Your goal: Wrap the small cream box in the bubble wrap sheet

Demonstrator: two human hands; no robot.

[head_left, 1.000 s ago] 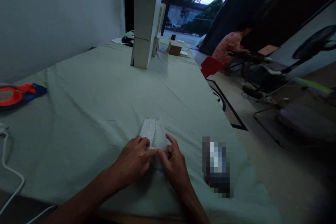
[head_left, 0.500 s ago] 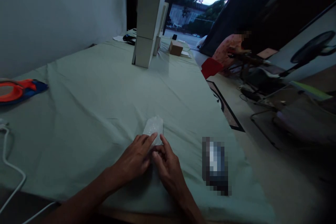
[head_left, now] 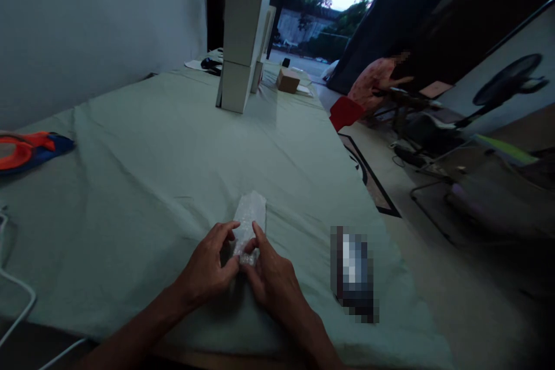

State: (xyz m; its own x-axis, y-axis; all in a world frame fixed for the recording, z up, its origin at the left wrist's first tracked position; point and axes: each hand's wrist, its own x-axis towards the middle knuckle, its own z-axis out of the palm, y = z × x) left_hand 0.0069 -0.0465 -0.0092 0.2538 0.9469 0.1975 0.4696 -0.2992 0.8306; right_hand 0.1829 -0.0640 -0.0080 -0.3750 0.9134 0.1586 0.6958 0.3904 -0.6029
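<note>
A small white bubble-wrapped packet (head_left: 248,217) lies on the pale green cloth (head_left: 151,156) near the table's front edge. My left hand (head_left: 207,272) curls its fingers round the packet's near end from the left. Pressed close beside it, my right hand (head_left: 271,280) pinches the same near end from the right. Both hands' fingertips meet on the wrap; the packet's far end sticks out beyond them.
A blurred dark object (head_left: 353,272) lies to the right of my hands. White boxes (head_left: 240,46) stand stacked at the table's far end, with a small brown box (head_left: 288,80) behind. An orange and blue item (head_left: 26,150) and a white cable (head_left: 17,295) lie left. A seated person (head_left: 375,78) and a fan (head_left: 507,87) are on the right.
The packet has been rolled narrower in its wrap. Both hands have drawn slightly nearer and closed more tightly on its near end.
</note>
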